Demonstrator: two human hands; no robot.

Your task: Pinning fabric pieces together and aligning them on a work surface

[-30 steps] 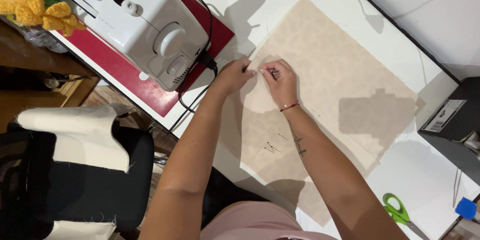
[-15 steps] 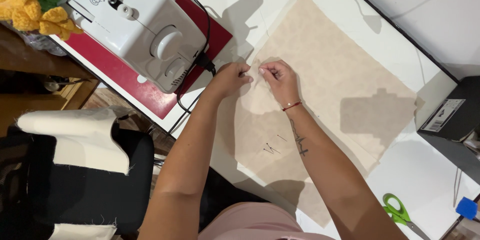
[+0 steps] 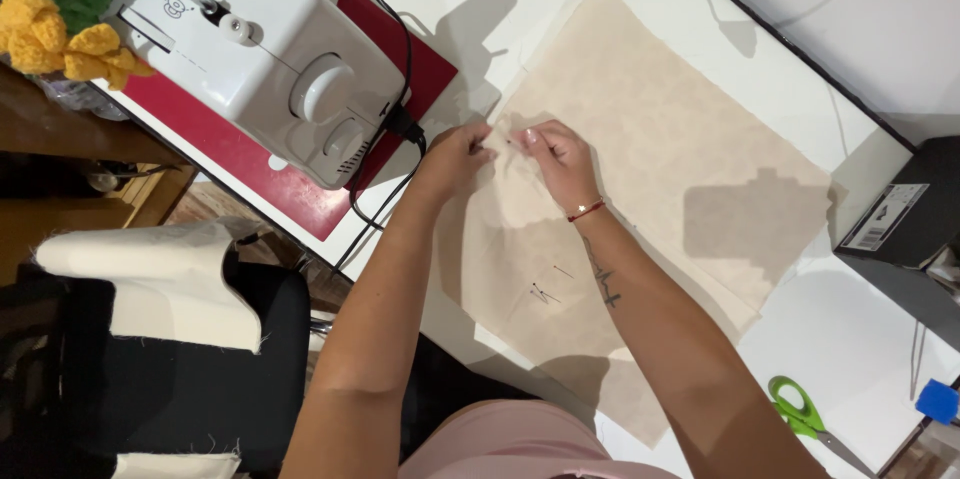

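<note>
A large beige fabric sheet (image 3: 660,169) lies spread on the white table (image 3: 870,339). My left hand (image 3: 460,152) and my right hand (image 3: 555,154) meet at the fabric's left edge, fingertips pinched close together on the cloth. A thin dark pin seems to sit between the fingertips, too small to be sure. Other pins (image 3: 545,291) stick in the fabric nearer to me. My right wrist carries a red bracelet.
A white sewing machine (image 3: 270,59) stands on a red mat (image 3: 300,189) to the left, its black cord running past my left hand. Green-handled scissors (image 3: 800,409) lie at the lower right. A black box (image 3: 900,219) sits at the right edge. Cream cloth drapes a black chair (image 3: 150,339).
Both hands stay at the fabric's left edge; the fingers have shifted slightly closer together on the cloth.
</note>
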